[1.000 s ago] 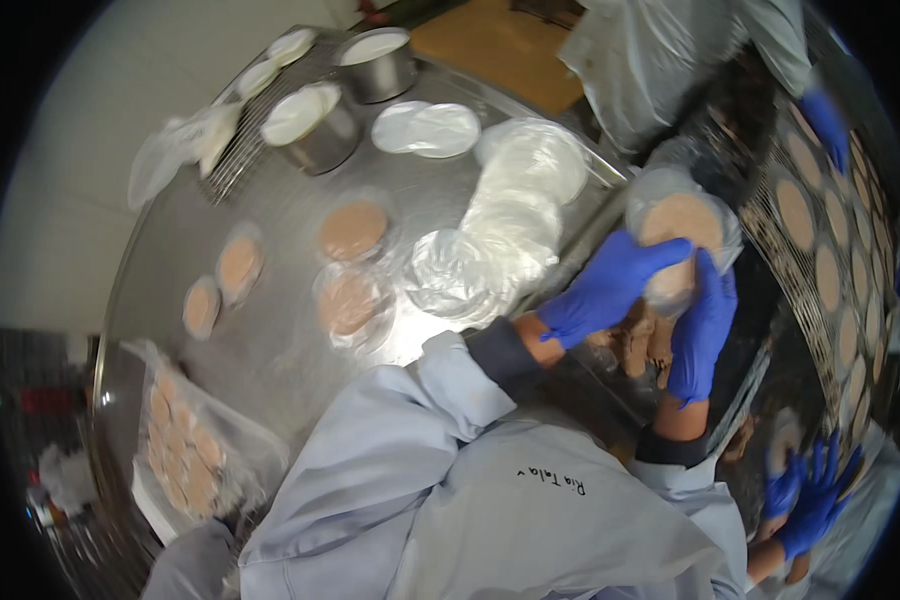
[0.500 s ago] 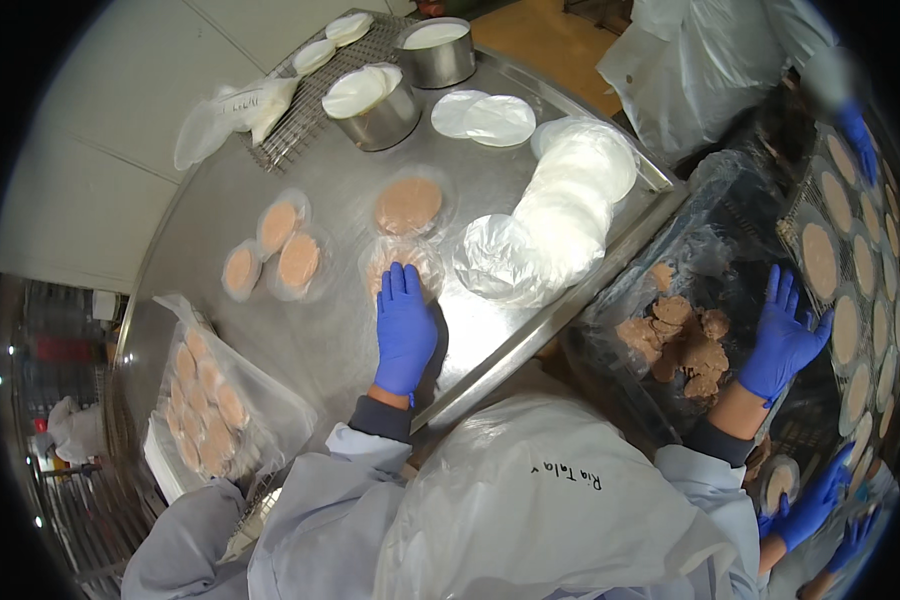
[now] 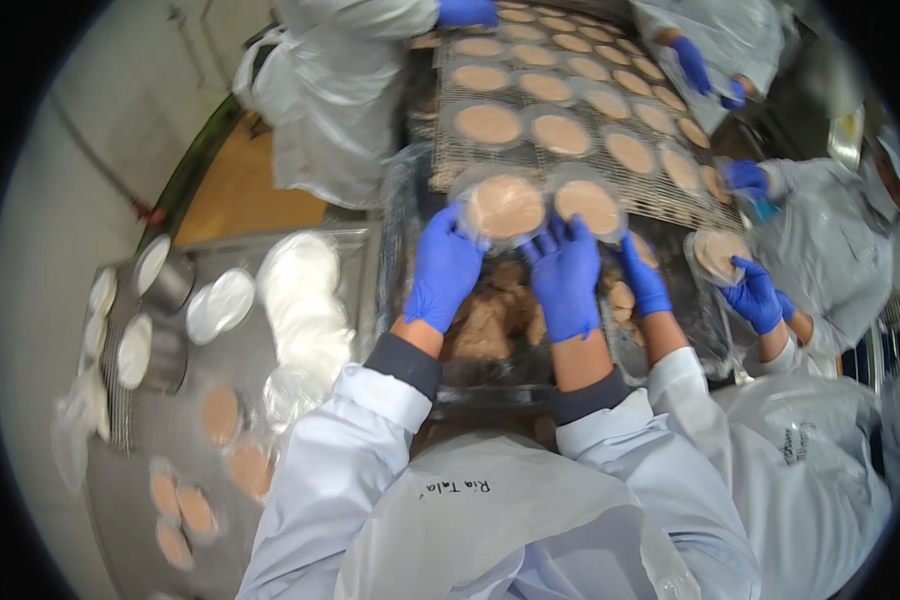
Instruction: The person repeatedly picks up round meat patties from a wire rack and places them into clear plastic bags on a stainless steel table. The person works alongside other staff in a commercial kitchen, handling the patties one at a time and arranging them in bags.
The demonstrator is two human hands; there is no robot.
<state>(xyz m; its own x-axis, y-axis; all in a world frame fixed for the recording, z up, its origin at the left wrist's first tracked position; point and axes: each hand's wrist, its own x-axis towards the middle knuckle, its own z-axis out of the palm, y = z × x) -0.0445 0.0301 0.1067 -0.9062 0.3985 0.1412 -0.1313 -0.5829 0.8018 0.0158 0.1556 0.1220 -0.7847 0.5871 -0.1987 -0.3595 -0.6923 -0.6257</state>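
My left hand (image 3: 440,265) in a blue glove curls around the left rim of a round flat patty in clear film (image 3: 505,205). My right hand (image 3: 565,275), also gloved, has its fingertips on the lower right rim of the same patty. The patty lies at the near edge of a wire rack (image 3: 440,165). A second wrapped patty (image 3: 590,205) sits right beside it. Below my hands is a tray with lumps of raw minced meat (image 3: 490,315).
The rack carries several more patties. A co-worker's gloved hands (image 3: 755,295) hold another patty at the right, and one reaches (image 3: 645,280) beside my right hand. More people stand beyond the rack. On the left, a steel table (image 3: 150,440) holds film discs (image 3: 300,290), metal bowls (image 3: 165,285) and patties (image 3: 220,415).
My left hand has left the patty on the steel table and my right hand has left the meat tray. Both are now up at the rack on one wrapped patty. The view has swung right.
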